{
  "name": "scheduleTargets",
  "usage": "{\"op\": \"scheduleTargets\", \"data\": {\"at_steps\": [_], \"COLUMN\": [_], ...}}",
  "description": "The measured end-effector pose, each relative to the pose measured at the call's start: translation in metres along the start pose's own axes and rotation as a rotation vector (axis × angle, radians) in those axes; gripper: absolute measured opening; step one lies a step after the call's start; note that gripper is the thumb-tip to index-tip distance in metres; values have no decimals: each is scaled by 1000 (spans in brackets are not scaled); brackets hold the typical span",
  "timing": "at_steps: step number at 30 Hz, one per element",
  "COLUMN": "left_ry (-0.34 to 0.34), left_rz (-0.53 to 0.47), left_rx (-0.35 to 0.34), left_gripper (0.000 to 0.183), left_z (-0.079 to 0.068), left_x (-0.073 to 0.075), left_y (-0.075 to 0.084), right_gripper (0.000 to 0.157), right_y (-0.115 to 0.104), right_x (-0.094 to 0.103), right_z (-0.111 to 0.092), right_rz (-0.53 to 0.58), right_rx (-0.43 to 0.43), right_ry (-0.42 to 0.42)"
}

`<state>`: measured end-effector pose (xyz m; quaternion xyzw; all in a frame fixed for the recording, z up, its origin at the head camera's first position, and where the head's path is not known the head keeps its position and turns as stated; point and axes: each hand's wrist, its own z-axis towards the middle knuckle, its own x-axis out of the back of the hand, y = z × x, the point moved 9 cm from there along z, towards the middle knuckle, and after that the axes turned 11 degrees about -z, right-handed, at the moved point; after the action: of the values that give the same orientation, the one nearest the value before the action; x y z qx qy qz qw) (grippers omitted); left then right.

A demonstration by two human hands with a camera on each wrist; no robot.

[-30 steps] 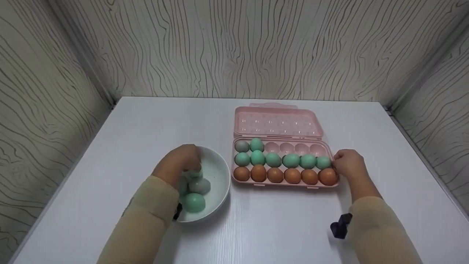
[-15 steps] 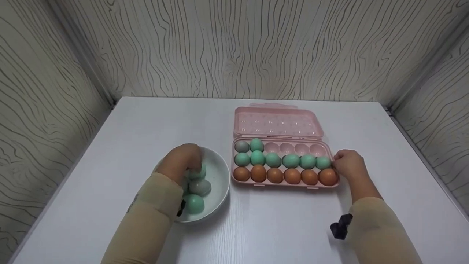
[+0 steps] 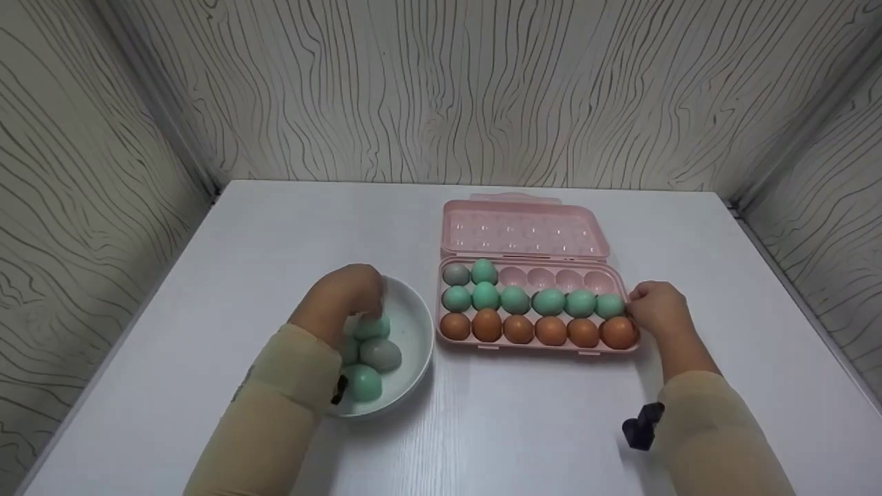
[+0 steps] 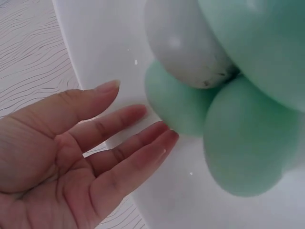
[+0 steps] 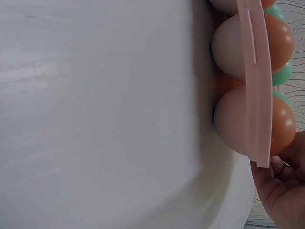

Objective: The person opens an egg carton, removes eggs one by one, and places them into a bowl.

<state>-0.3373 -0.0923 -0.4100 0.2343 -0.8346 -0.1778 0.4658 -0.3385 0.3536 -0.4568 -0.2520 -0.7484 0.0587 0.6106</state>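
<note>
In the head view my left hand (image 3: 344, 293) reaches down into a white bowl (image 3: 416, 324) of green and greyish eggs. The left wrist view shows this hand (image 4: 71, 164) with loosely extended fingers and nothing gripped, its fingertips right beside a green egg (image 4: 176, 107). A grey egg (image 4: 183, 43) lies against that one. To the right stands a pink egg carton (image 3: 525, 231), lid folded back. Brown eggs (image 3: 551, 331) fill its front row and green eggs (image 3: 549, 302) its middle row. My right hand (image 3: 660, 308) pinches the carton's right end at the rim.
Two eggs sit at the left of the carton's back row, beside several bare cups (image 3: 540, 278). Both stand on a white table (image 3: 496, 427), with patterned panels (image 3: 441, 89) behind and at the sides. A black wrist camera (image 3: 641, 427) hangs by the right sleeve.
My left hand has shifted slightly up and right within the bowl. Eggs under it have rolled a little, the grey one moving right. The right hand stays at the carton.
</note>
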Motion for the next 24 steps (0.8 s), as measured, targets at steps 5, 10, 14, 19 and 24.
{"op": "scheduleTargets", "data": {"at_steps": [5, 10, 14, 19, 24], "left_ry": [-23, -13, 27, 85, 139], "left_rz": [1, -8, 28, 16, -65], "left_rx": [-58, -122, -195, -225, -232], "left_gripper": [42, 39, 37, 39, 39], "left_z": [-5, -5, -3, 4, 10], "left_x": [5, 11, 14, 13, 9], "left_y": [8, 22, 42, 60, 77], "right_gripper": [15, 14, 13, 15, 17], "right_y": [1, 4, 6, 8, 9], "right_x": [0, 0, 0, -1, -3], "right_z": [0, 0, 0, 1, 1], "right_rz": [-1, 6, 0, 0, 9], "right_rx": [-3, -15, -23, -48, -74], "right_ry": [3, -6, -15, -36, -46]}}
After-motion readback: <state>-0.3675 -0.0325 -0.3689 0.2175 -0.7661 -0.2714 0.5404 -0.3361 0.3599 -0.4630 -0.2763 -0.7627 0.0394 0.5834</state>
